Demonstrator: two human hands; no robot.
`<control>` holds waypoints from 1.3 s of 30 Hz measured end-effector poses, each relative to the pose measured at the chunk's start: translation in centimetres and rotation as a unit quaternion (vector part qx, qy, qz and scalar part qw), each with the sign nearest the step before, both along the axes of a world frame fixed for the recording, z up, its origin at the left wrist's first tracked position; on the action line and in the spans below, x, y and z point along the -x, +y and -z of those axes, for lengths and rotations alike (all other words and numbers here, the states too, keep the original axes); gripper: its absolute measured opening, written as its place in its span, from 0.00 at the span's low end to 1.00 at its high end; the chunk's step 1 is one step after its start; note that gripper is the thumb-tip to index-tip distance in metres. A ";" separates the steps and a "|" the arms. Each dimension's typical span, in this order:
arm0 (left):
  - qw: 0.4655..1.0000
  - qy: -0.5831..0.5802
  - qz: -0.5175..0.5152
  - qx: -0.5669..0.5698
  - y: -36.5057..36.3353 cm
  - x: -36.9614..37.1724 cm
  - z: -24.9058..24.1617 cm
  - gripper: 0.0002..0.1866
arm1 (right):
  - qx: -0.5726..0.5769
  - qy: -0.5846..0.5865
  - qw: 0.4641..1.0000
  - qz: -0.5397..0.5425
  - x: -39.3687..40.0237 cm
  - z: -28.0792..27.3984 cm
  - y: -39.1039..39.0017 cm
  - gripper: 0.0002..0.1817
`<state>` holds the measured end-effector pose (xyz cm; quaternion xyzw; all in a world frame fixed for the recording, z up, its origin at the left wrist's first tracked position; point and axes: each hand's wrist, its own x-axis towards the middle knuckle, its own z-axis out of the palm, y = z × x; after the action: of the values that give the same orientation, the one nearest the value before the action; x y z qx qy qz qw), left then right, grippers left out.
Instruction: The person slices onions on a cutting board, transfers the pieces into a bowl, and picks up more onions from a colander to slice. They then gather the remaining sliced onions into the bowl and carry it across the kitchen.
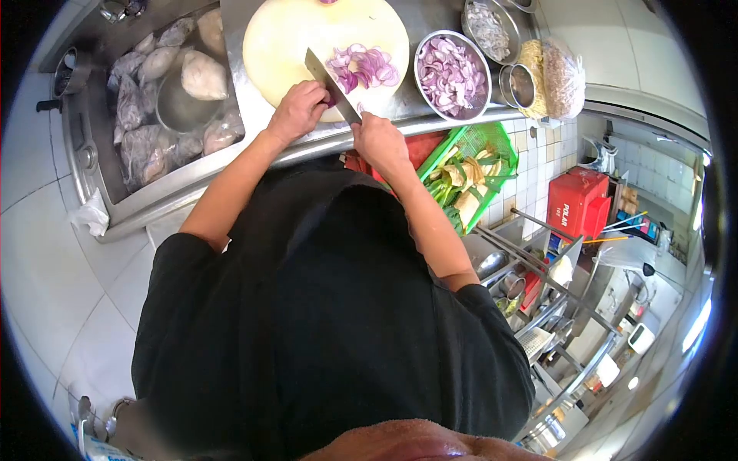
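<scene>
A knife lies across the front part of a round pale cutting board, its handle closed in my right hand. Bent fingers of my left hand press on a purple onion piece beside the blade, mostly hidden by the fingers. Sliced purple onion is heaped on the board, on the other side of the blade. A steel bowl full of onion slices stands right of the board.
At the left, a sink holds bagged meat. Further right are a bowl of pale pieces, an empty-looking steel bowl and filled plastic bags. Below the counter edge sits a green basket of vegetable scraps.
</scene>
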<state>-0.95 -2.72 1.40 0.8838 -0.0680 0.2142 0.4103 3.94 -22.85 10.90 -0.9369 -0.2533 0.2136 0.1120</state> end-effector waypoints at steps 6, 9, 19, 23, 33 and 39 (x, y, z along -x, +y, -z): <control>1.000 -0.007 -0.012 0.006 -0.4 0.6 0.8 0.11 | -0.009 0.008 1.000 0.009 0.8 -1.0 -0.8 0.16; 1.000 0.015 -0.016 0.011 -0.2 0.5 -0.1 0.11 | -0.007 0.031 0.999 -0.003 -0.9 1.5 -0.9 0.18; 0.949 0.286 -0.122 -0.043 -1.9 -1.9 -3.2 0.20 | -0.037 0.012 0.999 -0.019 -6.1 0.8 -0.9 0.20; 0.965 0.229 -0.123 0.023 -1.2 -0.4 -3.6 0.17 | -0.027 0.019 0.999 0.019 -3.8 0.0 -1.0 0.18; 0.994 0.059 0.077 -0.056 1.2 -1.6 -1.0 0.08 | -0.010 0.018 0.999 0.048 -0.3 -0.3 -0.7 0.17; 0.997 0.012 0.060 -0.056 0.7 -2.0 -1.1 0.07 | 0.002 0.011 0.999 0.041 0.2 -1.1 0.1 0.16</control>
<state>1.03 -2.01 2.49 0.9023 -0.1277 0.1740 0.3731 3.74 -22.79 11.98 -0.9444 -0.2127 0.2192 0.1218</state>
